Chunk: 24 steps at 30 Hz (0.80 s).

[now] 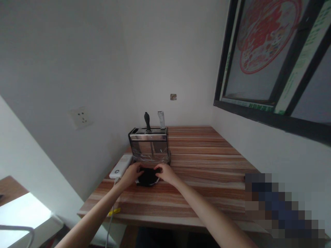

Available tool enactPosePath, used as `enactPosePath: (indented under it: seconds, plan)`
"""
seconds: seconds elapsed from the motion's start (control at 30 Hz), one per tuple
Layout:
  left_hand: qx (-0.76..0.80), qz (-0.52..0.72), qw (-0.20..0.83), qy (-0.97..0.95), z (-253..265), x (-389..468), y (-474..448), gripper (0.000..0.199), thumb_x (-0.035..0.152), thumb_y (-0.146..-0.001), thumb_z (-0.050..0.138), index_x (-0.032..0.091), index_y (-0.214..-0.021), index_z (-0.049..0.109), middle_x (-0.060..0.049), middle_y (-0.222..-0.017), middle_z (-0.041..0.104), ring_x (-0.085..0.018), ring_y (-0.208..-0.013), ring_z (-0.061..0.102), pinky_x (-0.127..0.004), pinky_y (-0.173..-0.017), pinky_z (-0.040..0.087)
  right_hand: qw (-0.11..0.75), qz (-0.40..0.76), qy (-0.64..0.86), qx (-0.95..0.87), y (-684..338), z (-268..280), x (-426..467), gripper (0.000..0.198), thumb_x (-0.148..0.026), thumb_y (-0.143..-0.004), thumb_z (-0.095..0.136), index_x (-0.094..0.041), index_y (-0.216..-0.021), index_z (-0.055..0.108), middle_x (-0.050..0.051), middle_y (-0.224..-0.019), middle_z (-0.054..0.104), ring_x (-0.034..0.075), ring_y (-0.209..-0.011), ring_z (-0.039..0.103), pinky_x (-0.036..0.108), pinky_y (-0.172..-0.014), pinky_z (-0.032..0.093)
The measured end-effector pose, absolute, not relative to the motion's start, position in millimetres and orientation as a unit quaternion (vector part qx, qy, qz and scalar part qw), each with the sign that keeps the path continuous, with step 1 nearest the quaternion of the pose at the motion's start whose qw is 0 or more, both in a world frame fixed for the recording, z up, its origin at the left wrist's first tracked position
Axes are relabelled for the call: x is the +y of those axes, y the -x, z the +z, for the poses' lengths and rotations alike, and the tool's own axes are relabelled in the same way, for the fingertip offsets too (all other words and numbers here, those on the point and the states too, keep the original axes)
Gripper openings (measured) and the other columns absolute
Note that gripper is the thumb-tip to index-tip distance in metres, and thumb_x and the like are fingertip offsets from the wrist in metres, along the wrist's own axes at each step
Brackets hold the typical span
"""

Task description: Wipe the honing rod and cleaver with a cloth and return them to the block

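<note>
A flat, black, cloth-like piece (148, 177) with some white along its lower edge lies on the wooden table, and I cannot make out its exact kind. Its left upper edge is pinched by my left hand (133, 172), thumb against fingers. On the opposite side, my right hand (165, 171) grips the right upper edge in the same way. Just beyond both hands stands a knife holder (148, 137) with a see-through front and a metal band. A black handle (147, 120) and a pale, plastic-wrapped handle (161, 119) rise from its top.
Left of the holder lies a white power strip (122, 166) with its cord running over the table's front edge. A yellow object (114, 211) sits near that edge. Walls border the striped tabletop (196, 158); a dark-framed window (258, 103) is at right. A blurred-out patch covers the lower right.
</note>
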State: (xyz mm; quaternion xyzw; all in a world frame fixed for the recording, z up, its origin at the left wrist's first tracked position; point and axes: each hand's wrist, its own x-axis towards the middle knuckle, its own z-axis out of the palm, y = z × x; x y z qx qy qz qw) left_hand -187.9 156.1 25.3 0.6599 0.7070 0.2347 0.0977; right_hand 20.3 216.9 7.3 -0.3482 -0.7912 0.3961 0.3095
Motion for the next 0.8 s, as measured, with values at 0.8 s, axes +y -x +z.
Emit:
enactPosePath:
  seconds: [0.8]
  plan:
    - [0.530, 0.282, 0.417, -0.683, 28, 176, -24, 0.029, 0.030, -0.095, 0.047, 0.013, -0.086, 0.067, -0.001, -0.070, 0.063, -0.013, -0.062, 0.060, -0.027, -0.061, 0.050, 0.424, 0.608, 0.383, -0.551, -143, 9, 208, 0.050, -0.064, -0.069, 0.062, -0.017, -0.085, 0.067, 0.004, -0.070, 0.068, 0.012, -0.044, 0.053, 0.022, -0.037, 0.035]
